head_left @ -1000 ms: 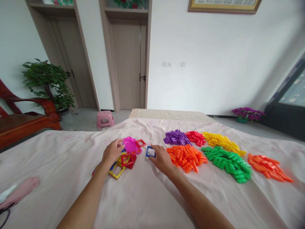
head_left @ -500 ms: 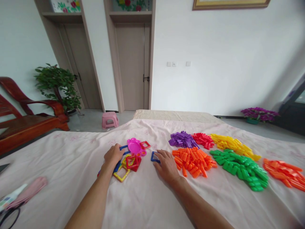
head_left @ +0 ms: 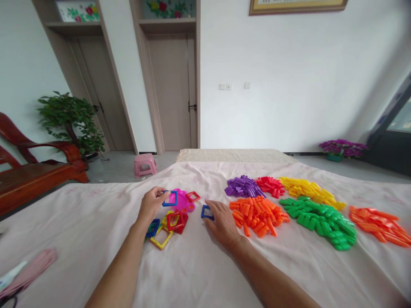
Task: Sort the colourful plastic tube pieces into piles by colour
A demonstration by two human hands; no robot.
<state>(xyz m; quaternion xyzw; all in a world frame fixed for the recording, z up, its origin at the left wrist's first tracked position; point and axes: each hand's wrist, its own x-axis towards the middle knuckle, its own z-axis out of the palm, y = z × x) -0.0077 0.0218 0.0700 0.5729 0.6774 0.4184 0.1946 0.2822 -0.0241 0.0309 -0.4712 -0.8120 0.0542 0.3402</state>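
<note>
My left hand (head_left: 150, 206) pinches the corner of a blue square frame tile (head_left: 176, 198), held up over the left part of a pink paw-shaped dish (head_left: 183, 202). My right hand (head_left: 221, 220) rests low on the cloth, thumb and fingers at the right side of a second blue square frame tile (head_left: 203, 212) lying there. Below the dish, red frame tiles (head_left: 182, 222), yellow frame tiles (head_left: 157, 244) and a dark blue frame tile (head_left: 153, 227) overlap in a heap. A small red frame tile (head_left: 193, 200) touches the dish's right side.
Right of my right hand are piles of purple (head_left: 244, 187), red (head_left: 269, 187), orange (head_left: 260, 216), yellow (head_left: 308, 192) and green (head_left: 321, 220) plastic pieces, with more orange pieces (head_left: 379, 226) farther right. A pink cloth item (head_left: 38, 267) lies at the lower left.
My left hand has raised the blue frame tile and tilted it up, uncovering the dark blue tile in the heap. My right hand stays at its tile. The view has shifted slightly.
</note>
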